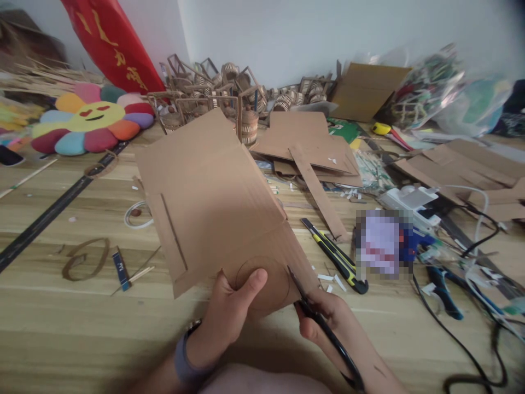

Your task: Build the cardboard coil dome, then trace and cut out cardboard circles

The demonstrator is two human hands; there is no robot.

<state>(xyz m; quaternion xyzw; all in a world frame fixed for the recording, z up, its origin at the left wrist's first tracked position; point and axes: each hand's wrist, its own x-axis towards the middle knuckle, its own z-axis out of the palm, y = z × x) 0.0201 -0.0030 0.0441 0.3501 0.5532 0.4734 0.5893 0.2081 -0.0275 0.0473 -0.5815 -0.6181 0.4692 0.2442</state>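
Observation:
A large brown cardboard sheet (205, 191) is held up in front of me, with a fold across it and a slot near its left side. My left hand (235, 306) grips its lower edge, thumb on top beside a drawn circle (275, 282); the fingers beneath are hidden. Black-handled scissors (315, 314) are in my right hand (332, 320), which is closed round the handles. Their blade lies over the cardboard at the right side of the circle. Whether the lower blade is under the sheet cannot be seen.
A yellow-black utility knife (334, 254) and a cardboard strip (318, 191) lie to the right, near a power strip (410, 205), cables and pliers (445, 293). Cardboard pieces (303, 137) and small woven models (248, 126) stand behind. A flower cushion (96, 117) sits at the left.

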